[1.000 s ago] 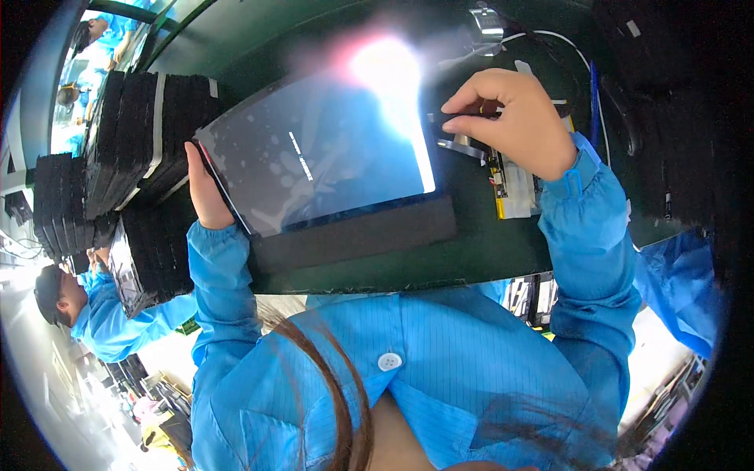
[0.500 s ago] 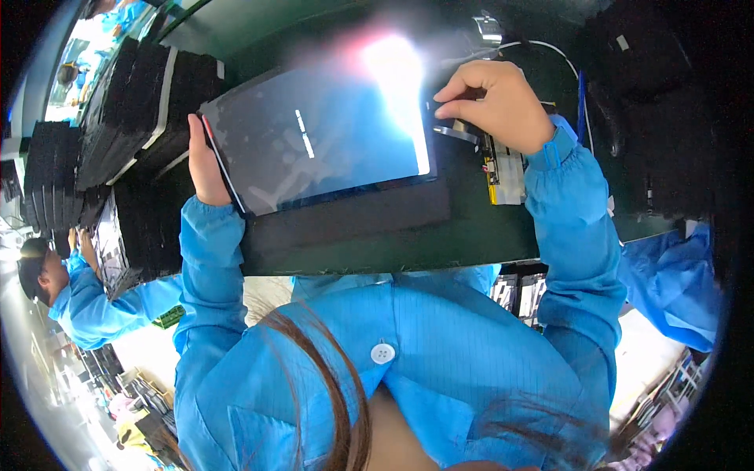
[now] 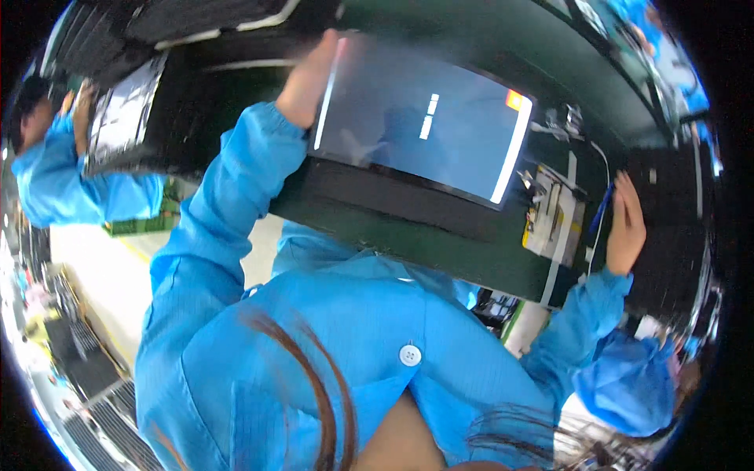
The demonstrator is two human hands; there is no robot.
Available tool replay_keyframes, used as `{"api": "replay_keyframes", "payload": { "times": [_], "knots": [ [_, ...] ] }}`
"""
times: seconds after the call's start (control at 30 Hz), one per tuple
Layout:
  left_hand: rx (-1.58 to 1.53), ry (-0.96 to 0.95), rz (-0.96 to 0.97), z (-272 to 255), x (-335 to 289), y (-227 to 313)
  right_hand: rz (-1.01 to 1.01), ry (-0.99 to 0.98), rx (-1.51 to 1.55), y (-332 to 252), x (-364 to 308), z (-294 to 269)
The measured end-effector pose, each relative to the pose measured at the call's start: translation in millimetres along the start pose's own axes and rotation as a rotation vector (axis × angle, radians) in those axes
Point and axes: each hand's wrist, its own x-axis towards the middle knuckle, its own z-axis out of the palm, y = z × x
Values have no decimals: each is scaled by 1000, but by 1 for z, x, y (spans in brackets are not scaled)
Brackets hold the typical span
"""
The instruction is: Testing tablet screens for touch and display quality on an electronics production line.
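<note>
A flat rectangular display panel (image 3: 408, 118) lies tilted over a dark block on the dark green bench, with pale marks on its dark screen and an orange patch in its far right corner. My left hand (image 3: 309, 82) grips its left edge; the fingers behind the edge are hidden. Away to the right, my right hand (image 3: 626, 228) has its fingers stretched out and holds nothing that I can see. It is beside a blue pen-like stick (image 3: 602, 208) and a thin white cable (image 3: 606, 169), at the edge of a black stack (image 3: 667, 228).
A flat part with yellow edging and silvery strips (image 3: 554, 216) lies right of the panel. Beyond it sits a small metal fixture (image 3: 565, 122). Black stacks (image 3: 212, 94) stand at the left, where another person (image 3: 71, 173) handles a bright panel (image 3: 126, 114).
My right hand has left the panel's right edge and moved right and nearer, its pinched fingers now straightened. The view has turned, and the bright glare on the screen is gone.
</note>
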Motion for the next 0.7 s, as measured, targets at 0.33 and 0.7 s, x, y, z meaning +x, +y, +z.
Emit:
{"api": "replay_keyframes", "payload": {
  "times": [0.33, 0.7],
  "knots": [
    [44, -45, 58, -1, -5, -3, 55, -106, -558, 94, -37, -7],
    [18, -17, 15, 6, -9, 0, -48, -8, -386, 10, -7, 27]
  ]
}}
